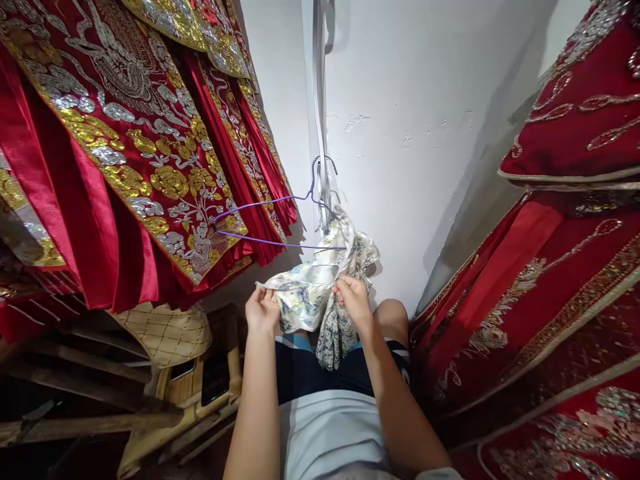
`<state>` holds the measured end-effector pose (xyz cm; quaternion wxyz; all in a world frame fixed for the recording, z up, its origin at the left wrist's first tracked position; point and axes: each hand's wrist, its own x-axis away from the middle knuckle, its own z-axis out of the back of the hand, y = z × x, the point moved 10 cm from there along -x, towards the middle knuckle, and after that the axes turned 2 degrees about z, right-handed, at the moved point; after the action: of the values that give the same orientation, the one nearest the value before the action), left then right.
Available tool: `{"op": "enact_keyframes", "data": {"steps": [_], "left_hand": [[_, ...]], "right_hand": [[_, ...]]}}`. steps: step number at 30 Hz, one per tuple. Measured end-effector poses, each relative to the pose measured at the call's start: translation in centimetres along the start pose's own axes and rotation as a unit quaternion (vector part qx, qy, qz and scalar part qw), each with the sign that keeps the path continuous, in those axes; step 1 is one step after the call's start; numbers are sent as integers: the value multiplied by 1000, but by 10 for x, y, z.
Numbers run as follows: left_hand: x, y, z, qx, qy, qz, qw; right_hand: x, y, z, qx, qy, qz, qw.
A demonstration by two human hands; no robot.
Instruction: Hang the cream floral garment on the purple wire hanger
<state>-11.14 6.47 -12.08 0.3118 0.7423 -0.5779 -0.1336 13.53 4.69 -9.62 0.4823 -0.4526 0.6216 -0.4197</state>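
Observation:
A thin printed cloth [303, 303], pale with blue, yellow and grey markings, hangs bunched in front of me. My left hand [263, 308] pinches its left corner and draws that edge out sideways. Gathered folds of the same fabric are gripped in my right hand [351, 299], near the middle. Behind and above my hands is a purple wire hanger [270, 200]. Its right end goes into the cloth, while its left end is bare. The hanger's hook rests by a white vertical strip [320, 87] on the wall; the exact hanging point is unclear.
Red embroidered garments with gold and silver sequins [165, 167] hang at the left. More red beaded garments [530, 300] crowd the right side. A bamboo chair [220, 393] with a quilted beige bag [167, 333] stands at lower left. A white wall [400, 87] lies ahead.

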Motion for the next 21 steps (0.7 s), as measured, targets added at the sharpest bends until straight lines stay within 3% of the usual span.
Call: {"op": "enact_keyframes", "data": {"steps": [3,6,9,12,14,16,18,21], "left_hand": [[20,-26,-25,25,-38,60,997],[50,-23,-75,-26,-188,2,982],[90,-27,-113,-181,-302,-82,933],[126,-33,-135,-328,-370,-154,856],[139,-34,-141,-389,-402,-176,810],[136,-26,-137,-428,-398,-199,786],[122,-19,-126,-444,-382,-192,787],[103,-37,-101,-444,-409,-94,791]], "right_hand": [[-6,15,20,35,-15,-29,999],[-9,12,32,86,-15,-13,996],[-5,4,23,52,-40,-6,998],[10,8,-9,-74,-145,-91,982],[21,7,-27,-137,-196,-130,962],[32,6,-39,-170,-236,-158,944],[47,9,-52,-188,-286,-200,918],[69,13,-65,-155,-354,-242,890]]}}
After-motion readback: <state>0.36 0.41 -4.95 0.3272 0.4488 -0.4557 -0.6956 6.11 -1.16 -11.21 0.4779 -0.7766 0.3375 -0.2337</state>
